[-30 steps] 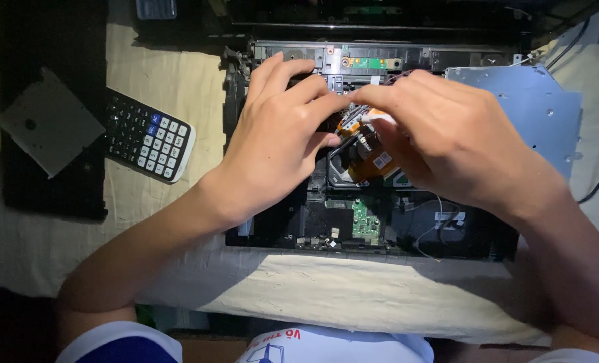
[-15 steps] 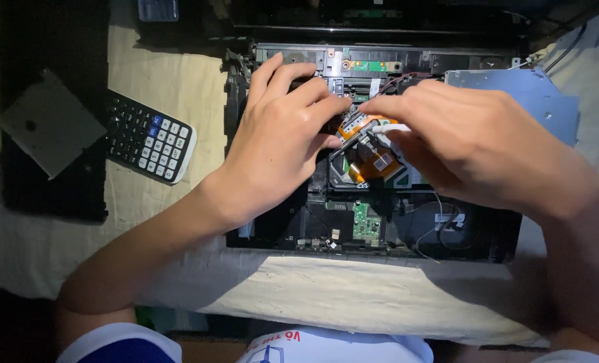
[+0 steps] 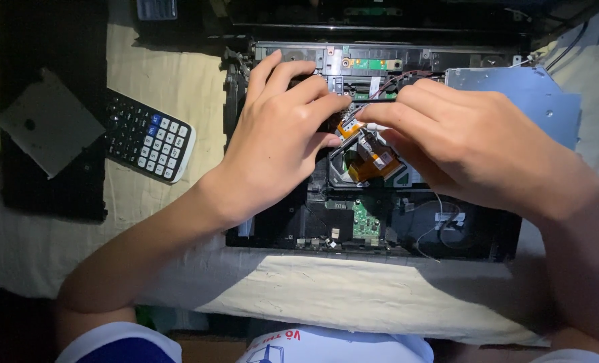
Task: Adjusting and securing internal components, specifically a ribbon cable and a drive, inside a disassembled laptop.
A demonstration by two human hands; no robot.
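While bent over an opened laptop (image 3: pixel 380 228) on a pale cloth (image 3: pixel 353 296), left hand (image 3: pixel 279 141) pressed flat inside, fingers spread, gripping nothing visible; right hand (image 3: pixel 474 144) pinching an orange ribbon cable (image 3: pixel 370 158) mid-chassis. Further left, calculator (image 3: pixel 148 138) and grey plate (image 3: pixel 47 124); blue metal sheet (image 3: pixel 521 94) far right.

— What do we have underneath?
— A surface draped in cream cloth (image 3: pixel 178 107).
— And on it?
— Our opened laptop chassis (image 3: pixel 380 228), a calculator (image 3: pixel 148 134), a grey metal plate (image 3: pixel 47 124).
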